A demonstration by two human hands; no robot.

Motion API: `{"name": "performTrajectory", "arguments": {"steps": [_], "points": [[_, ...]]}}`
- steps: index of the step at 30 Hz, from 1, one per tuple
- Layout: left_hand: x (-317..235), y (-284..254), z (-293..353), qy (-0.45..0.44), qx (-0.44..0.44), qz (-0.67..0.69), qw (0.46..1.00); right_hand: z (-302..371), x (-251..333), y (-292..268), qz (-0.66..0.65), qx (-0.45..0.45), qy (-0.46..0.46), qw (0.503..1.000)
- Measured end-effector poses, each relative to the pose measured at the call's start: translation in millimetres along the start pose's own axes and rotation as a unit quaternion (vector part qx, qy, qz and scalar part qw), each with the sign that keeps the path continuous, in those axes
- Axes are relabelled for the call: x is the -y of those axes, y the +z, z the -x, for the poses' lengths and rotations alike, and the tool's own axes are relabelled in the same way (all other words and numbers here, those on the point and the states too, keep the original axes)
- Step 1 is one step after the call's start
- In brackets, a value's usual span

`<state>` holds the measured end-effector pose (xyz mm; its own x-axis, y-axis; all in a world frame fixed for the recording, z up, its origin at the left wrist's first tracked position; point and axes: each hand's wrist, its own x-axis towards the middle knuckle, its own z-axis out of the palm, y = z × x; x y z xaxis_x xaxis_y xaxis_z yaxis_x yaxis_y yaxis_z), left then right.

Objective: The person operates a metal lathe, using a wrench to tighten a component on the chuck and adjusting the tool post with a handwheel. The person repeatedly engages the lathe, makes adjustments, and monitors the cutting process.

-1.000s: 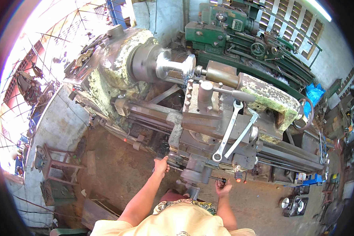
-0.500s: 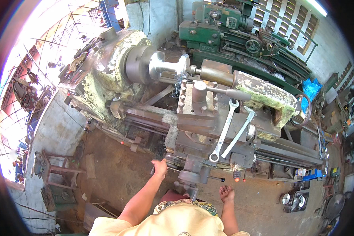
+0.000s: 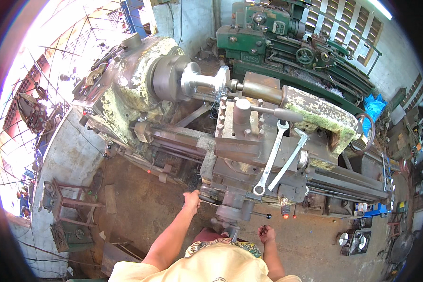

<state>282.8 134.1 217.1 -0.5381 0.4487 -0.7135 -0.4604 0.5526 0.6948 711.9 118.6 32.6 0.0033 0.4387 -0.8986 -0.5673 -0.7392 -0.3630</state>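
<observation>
The left hand (image 3: 191, 201) closes its grip on a control at the front of the worn grey-green metal lathe's carriage (image 3: 242, 160), steadying it, the right hand (image 3: 266, 233) hangs open below, and two silver spanners (image 3: 277, 157) rest atop that carriage within reach.

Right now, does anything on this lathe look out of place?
Yes. Two long silver spanners lie loose on the grey lathe carriage, crossing each other near the shiny workpiece. The left hand rests at the carriage.

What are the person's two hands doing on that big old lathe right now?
Left hand: closed around a control on the front of the worn grey-green metal lathe.
Right hand: free, holding nothing, fingers loosely curled.
</observation>
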Motion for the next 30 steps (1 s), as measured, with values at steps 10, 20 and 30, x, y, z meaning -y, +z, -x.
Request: {"name": "performTrajectory", "arguments": {"steps": [10,20,30], "points": [[0.8,-3.6,-6.3,-0.003,0.011,0.012,1.0,-10.6,-6.6,-4.9,0.015,0.027,0.023,0.999],[-0.9,-5.1,-5.7,-0.018,0.01,0.037,0.999,-15.6,-13.5,-0.6,0.052,0.021,0.015,0.998],[-1.0,-4.5,-6.7,-0.006,0.016,0.025,1.0,-13.2,-16.3,5.7,0.086,-0.011,0.017,0.996]]}}
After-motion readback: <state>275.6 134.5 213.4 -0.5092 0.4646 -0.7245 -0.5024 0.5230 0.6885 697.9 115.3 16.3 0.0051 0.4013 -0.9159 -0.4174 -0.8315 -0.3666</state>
